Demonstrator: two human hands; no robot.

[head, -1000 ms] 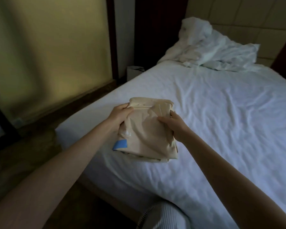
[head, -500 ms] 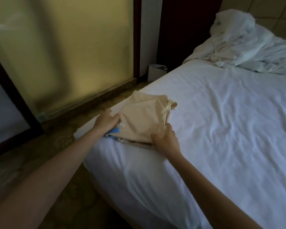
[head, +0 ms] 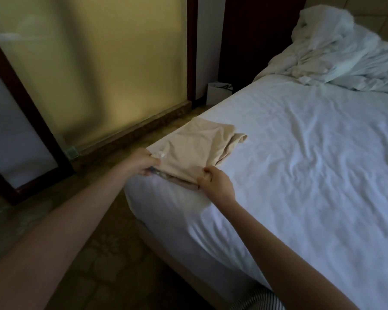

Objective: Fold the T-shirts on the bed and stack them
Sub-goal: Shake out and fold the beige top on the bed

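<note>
A dim bedroom, a white-sheeted bed: at its near left corner a folded beige T-shirt lies flat, with more layers showing under its near edge. The left hand grips its left corner and the right hand pinches the near edge. This one looks folded and placed. Whether a stack lies beneath, I cannot tell. No unfolded shirts show, only crumpled white bedding.

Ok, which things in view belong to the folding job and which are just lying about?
Job: bed; folded beige T-shirt on its corner; left hand, gripping the shirt's left edge; right hand, pinching its near edge.
Lying about: crumpled white bedding at the far end; white bag on the floor.
</note>
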